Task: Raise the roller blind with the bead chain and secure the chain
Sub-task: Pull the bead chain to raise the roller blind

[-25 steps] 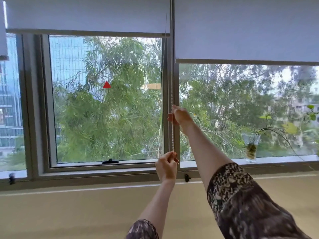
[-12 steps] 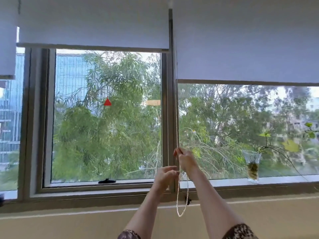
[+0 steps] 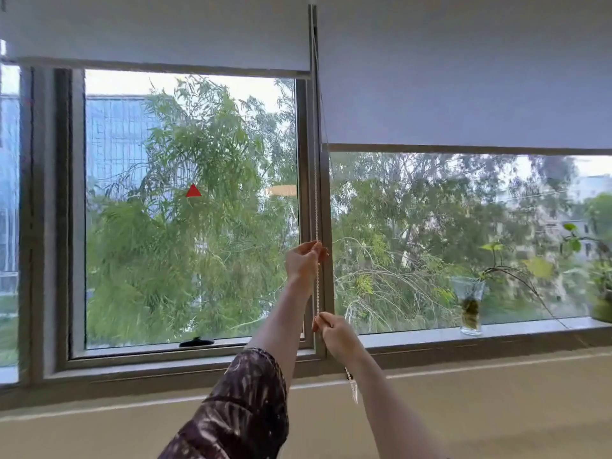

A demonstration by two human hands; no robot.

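head cam | 1 view | faces forward, slightly upward at window frame [image 3: 318,193] | arm's reach away

Both arms reach forward, the left hand [image 3: 303,261] pinched shut above the right hand [image 3: 334,332], also pinched shut.

The bead chain [image 3: 316,207] runs up the window post [image 3: 326,286], pinched above by the left hand [image 3: 303,261], below by the right hand [image 3: 334,332]; the glass vase [image 3: 470,304] sits on the sill, well right of the fingers.
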